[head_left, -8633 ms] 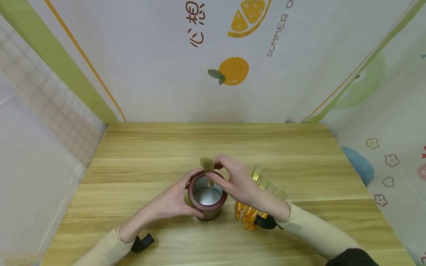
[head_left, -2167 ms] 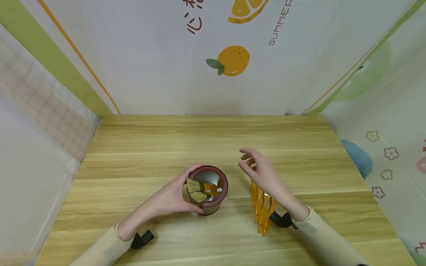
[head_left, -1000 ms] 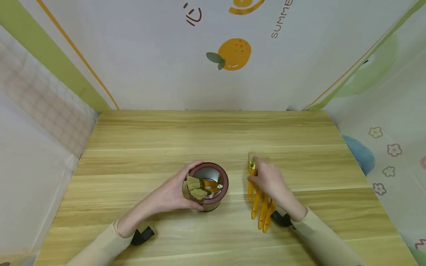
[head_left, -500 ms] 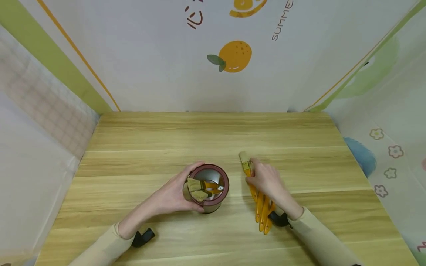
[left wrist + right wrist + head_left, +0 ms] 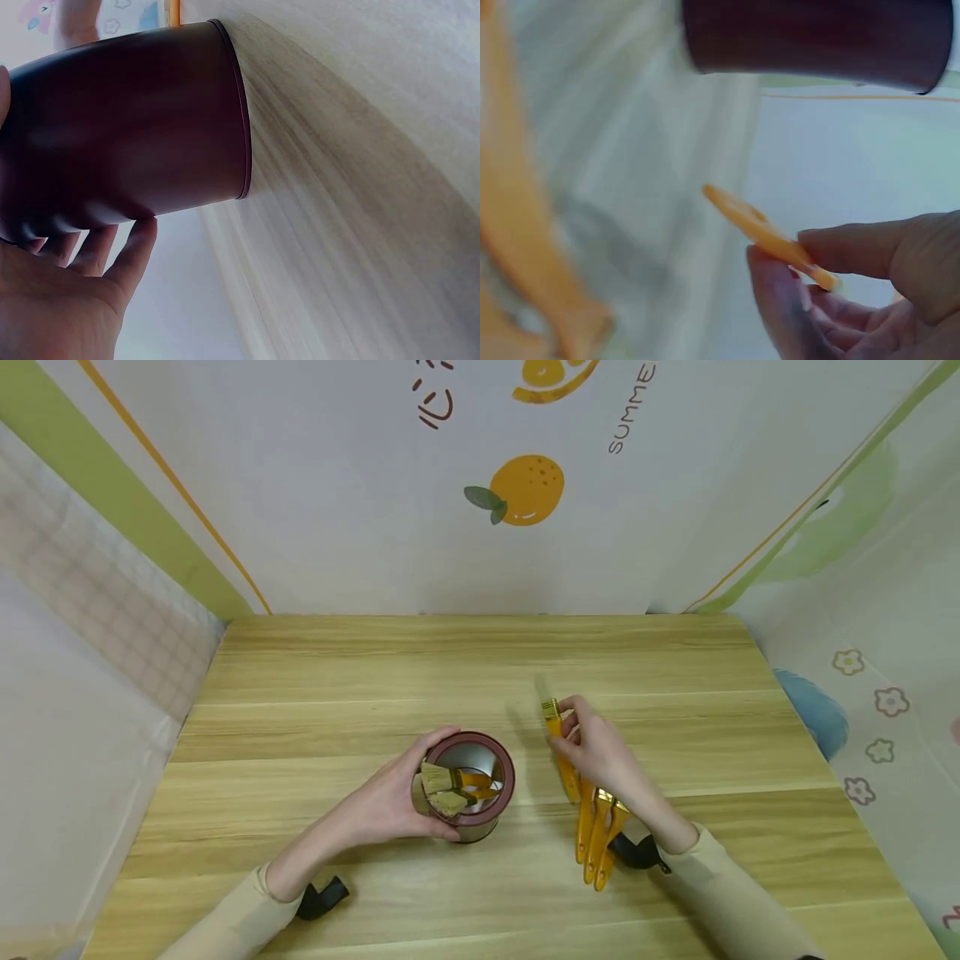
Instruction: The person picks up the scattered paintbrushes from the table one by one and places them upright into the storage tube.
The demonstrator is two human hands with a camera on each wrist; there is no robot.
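Note:
My left hand (image 5: pixel 386 793) grips a dark red metal can (image 5: pixel 476 831) around its side, thumb at the front and fingers behind. Two paintbrushes (image 5: pixel 442 777) lean inside the can, bristles up over its left rim. In the left wrist view the can (image 5: pixel 135 127) fills the upper left, fingers curled along its wall. To the right of the can, my right hand (image 5: pixel 603 752) pinches a yellow-handled paintbrush (image 5: pixel 557 731) between thumb and fingers, its bristles pointing away. In the right wrist view that paintbrush (image 5: pixel 757 229) is held off the table, handle end toward the can.
Several more yellow paintbrushes (image 5: pixel 592 843) lie fanned on the wooden table (image 5: pixel 337 677), partly under my right forearm. Black wrist-camera mounts (image 5: pixel 322 897) hang by both wrists. A printed white cloth (image 5: pixel 360 527) stands at the table's far edge, with more at both sides.
Two paintbrushes now stand in the can, one of them earlier in my right hand. Since then my right hand has gone to the pile, pinched another paintbrush and raised it. The left hand keeps its grip.

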